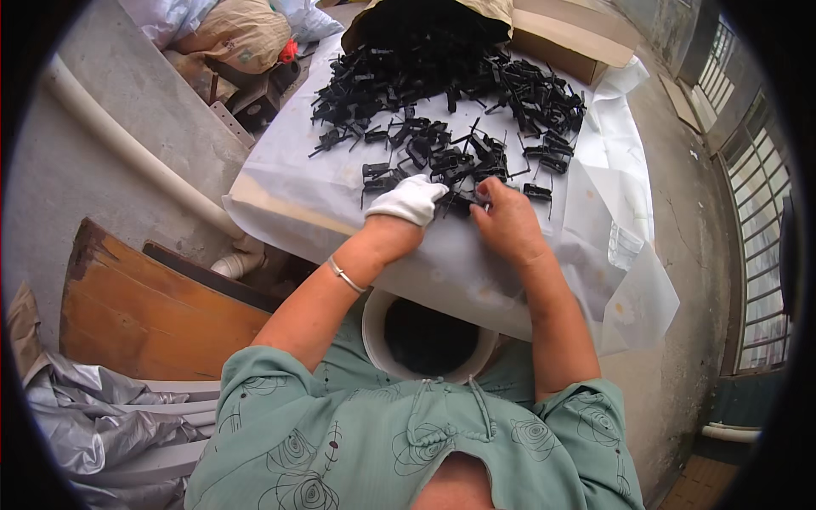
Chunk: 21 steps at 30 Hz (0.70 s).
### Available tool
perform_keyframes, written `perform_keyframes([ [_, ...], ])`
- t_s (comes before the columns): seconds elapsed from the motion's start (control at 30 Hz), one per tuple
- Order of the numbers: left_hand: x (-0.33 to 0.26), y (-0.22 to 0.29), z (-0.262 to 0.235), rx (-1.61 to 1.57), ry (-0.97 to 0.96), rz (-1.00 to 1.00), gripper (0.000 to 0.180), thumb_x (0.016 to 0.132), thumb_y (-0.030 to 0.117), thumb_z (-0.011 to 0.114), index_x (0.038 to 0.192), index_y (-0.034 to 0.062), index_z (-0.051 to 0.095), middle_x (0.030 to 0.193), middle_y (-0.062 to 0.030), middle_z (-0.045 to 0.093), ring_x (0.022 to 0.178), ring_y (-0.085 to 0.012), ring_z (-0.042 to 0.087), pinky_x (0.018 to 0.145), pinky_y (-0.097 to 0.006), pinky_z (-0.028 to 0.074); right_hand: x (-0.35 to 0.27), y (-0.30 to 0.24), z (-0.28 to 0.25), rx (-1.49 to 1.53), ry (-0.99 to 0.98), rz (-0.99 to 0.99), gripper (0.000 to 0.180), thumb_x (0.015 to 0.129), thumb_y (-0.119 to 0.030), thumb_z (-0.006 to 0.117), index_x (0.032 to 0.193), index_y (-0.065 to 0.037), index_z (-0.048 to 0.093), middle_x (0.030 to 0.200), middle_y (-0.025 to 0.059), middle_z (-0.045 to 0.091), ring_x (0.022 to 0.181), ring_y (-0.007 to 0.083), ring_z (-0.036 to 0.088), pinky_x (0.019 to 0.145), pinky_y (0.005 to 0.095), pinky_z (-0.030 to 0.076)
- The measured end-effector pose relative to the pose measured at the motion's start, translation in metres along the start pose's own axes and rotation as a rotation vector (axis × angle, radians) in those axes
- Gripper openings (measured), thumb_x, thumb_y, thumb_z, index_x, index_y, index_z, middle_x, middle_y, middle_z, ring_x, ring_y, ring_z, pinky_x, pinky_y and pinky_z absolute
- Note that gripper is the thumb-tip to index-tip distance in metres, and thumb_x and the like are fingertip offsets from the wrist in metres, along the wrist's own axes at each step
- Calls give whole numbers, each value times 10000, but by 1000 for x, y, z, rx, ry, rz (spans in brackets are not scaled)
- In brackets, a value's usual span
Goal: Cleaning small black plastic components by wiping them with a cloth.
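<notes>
Black plastic parts with thin prongs (433, 76) lie in a large heap over the far half of the covered table, with loose ones scattered toward me. My left hand (410, 201), in a white glove, pinches one end of a black plastic part (457, 204) near the table's front edge. On the other side of that part, my bare right hand (508, 217) has its thumb and forefinger closed at it. The fingertips partly cover the part. Another black part (537, 192) lies just right of my right hand.
A white bucket (374, 336) with dark contents stands below the table edge, between my legs. At the back are an open sack (501, 8) and a cardboard box (569, 42). A wooden board (161, 314) and pale pipe (144, 153) are at left; a barred window (765, 229) is at right.
</notes>
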State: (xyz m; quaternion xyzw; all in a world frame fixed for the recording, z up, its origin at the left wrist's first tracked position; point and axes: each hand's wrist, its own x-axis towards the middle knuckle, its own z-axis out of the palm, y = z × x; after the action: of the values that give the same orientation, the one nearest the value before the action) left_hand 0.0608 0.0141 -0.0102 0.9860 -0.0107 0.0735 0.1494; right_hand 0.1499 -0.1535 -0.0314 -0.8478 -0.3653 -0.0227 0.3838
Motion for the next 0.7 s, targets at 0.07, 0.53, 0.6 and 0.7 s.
perform_keyframes([
  [0.07,-11,-3,-4,-50,183,87,411,721,-26,497,1117,60,566,1069,-193,555,990,-335,531,862,-371,443,-1,4,-7,53,16,38,277,740,-117,652,957,7,532,837,168,625,709,256,615,661,341,485],
  [0.53,-71,29,-16,-2076,-333,-292,176,916,184,496,1022,52,545,771,-40,609,487,-41,447,420,-183,358,-37,-44,-26,309,-125,-533,303,715,-29,654,1008,-57,580,775,74,595,572,158,521,514,270,425],
  [0.6,-72,40,-7,-1772,107,-361,183,904,135,514,1060,41,513,759,-31,594,485,-38,443,419,-188,359,-43,-57,-31,403,-157,-491,253,725,-43,657,966,-47,581,750,75,588,563,159,525,508,273,423],
  [0.7,-71,44,7,-1509,180,-279,245,892,84,531,1127,41,478,837,-19,582,608,-44,507,502,-171,409,-54,-67,-19,471,-35,-368,149,749,-60,664,866,-30,576,662,49,528,522,120,462,479,250,384],
])
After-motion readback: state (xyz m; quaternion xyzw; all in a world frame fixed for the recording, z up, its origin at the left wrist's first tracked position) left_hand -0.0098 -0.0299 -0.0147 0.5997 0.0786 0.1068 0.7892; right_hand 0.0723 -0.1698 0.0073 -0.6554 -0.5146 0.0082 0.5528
